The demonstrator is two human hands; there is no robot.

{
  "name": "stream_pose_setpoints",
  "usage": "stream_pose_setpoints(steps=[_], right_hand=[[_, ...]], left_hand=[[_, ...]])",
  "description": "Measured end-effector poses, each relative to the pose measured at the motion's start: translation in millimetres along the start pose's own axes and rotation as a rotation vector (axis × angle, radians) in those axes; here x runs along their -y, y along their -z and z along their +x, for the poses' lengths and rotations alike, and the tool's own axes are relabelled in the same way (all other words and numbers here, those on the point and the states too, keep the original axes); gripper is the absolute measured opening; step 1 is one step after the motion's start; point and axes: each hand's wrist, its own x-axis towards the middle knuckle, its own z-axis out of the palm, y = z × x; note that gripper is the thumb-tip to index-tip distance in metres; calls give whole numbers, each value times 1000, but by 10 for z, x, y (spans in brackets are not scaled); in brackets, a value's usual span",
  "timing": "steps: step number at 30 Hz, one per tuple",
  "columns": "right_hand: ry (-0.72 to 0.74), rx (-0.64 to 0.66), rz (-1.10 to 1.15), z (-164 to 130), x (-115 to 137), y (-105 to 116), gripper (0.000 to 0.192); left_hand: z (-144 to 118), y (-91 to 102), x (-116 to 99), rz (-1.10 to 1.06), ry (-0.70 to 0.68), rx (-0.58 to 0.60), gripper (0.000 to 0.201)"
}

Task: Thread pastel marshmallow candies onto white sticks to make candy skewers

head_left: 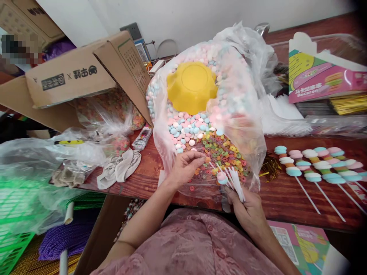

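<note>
The left hand (185,166) pinched a ring sweet (207,159) in the candy bag (246,126) on the desk (283,198), the right hand (248,208) gripped white sticks (236,181), beside a box (321,78) reading "Macaron".

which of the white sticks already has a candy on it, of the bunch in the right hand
The stick at the bunch's left edge: it carries a pink-and-blue candy near its tip. The other white sticks in the right hand are bare.

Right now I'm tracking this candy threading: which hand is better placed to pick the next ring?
Left. The left hand already rests among the ring candies, while the right hand grips white sticks.
</note>
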Motion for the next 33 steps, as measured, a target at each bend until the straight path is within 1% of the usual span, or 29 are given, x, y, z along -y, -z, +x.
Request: stream_pose_setpoints(steps=[2, 4, 7, 10, 11, 13, 15, 17, 19, 21, 23, 24, 25, 26, 27, 28, 29, 30, 31, 32, 33], right_hand=[[-5, 37, -6, 21, -6, -18, 27], [-27, 43, -15, 1, -17, -17, 29], [-54, 22, -10, -71, -16, 3, 25], [-40, -1, 25, -121, 25, 0, 22], [-36, -20, 37, -126, 46, -10, 21], [-23, -82, 57, -120, 88, -42, 20], [0, -144, 71, -105, 119, -77, 26], [27, -178, 80, -93, 131, -102, 35], [25, -184, 87, -87, 123, -106, 38], [-1, -189, 70, -86, 98, -86, 39], [-24, -222, 41, -87, 60, -46, 38], [-30, -247, 29, -91, 35, -23, 35], [-37, -272, 21, -98, 7, 0, 31], [-47, -292, 20, -108, -25, 20, 28], [-58, -308, 20, -123, -59, 36, 27], [-70, -314, 21, -140, -96, 48, 27], [-78, -307, 22, -159, -132, 55, 27], [-76, -288, 19, -178, -166, 58, 27], [-60, -263, 12, -196, -196, 58, 27], [-30, -238, 0, -210, -220, 57, 27], [5, -217, -14, -218, -237, 56, 26]], left_hand=[[-103, -73, -17, -46, 9, -25, 24], [-150, -120, -13, -69, -6, -37, 24], [-161, -165, 10, -129, 22, -41, 25], [-162, -229, 39, -284, 67, -49, 30], [-170, -259, 52, -346, 89, -35, 34], [-203, -333, 88, -432, 151, 44, 39], [-256, -414, 131, -437, 174, 117, 35], [-304, -478, 162, -374, 121, 141, 32], [-302, -485, 159, -292, 47, 173, 33], [-200, -397, 111, -196, 27, 304, 36], [29, -205, 33, -69, 25, 403, 37], [185, -79, -9, 9, 5, 353, 35], [359, 56, -47, 110, -45, 229, 34], [540, 193, -77, 259, -108, 94, 31], [717, 321, -95, 456, -176, -31, 24], [878, 434, -101, 673, -230, -89, 19], [1014, 530, -95, 867, -269, -77, 17], [1122, 605, -76, 995, -321, -63, 18], [1199, 663, -49, 1075, -358, -41, 18], [1249, 705, -14, 1113, -384, -27, 18], [1275, 737, 26, 1119, -406, -37, 17]])
